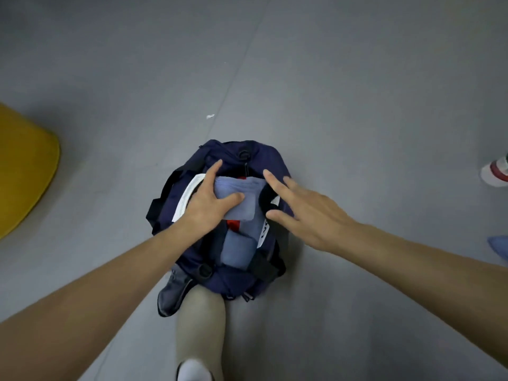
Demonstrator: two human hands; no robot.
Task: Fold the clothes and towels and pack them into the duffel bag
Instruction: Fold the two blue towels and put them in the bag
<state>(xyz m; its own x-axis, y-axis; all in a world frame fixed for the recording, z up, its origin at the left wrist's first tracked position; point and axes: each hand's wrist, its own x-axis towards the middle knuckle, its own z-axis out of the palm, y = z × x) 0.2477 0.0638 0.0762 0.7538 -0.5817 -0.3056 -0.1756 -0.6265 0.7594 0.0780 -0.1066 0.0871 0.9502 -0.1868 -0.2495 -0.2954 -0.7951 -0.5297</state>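
A navy duffel bag (231, 152) stands open on the grey floor in the middle of the view. A folded light-blue cloth (246, 196) lies on top of its contents, over another blue folded piece (236, 250) and a bit of red fabric (233, 225). My left hand (209, 199) grips the left side of the top blue cloth, thumb across it and fingers along its far edge. Over the bag's right rim, my right hand (305, 210) hovers with its fingers spread and straight, holding nothing.
A yellow object (24, 166) lies on the floor at the left edge. Someone's white and red shoe (496, 173) shows at the right edge, a blue cloth scrap (499, 246) below it. My dark shoe (174, 294) and beige trouser leg (200, 325) sit just before the bag.
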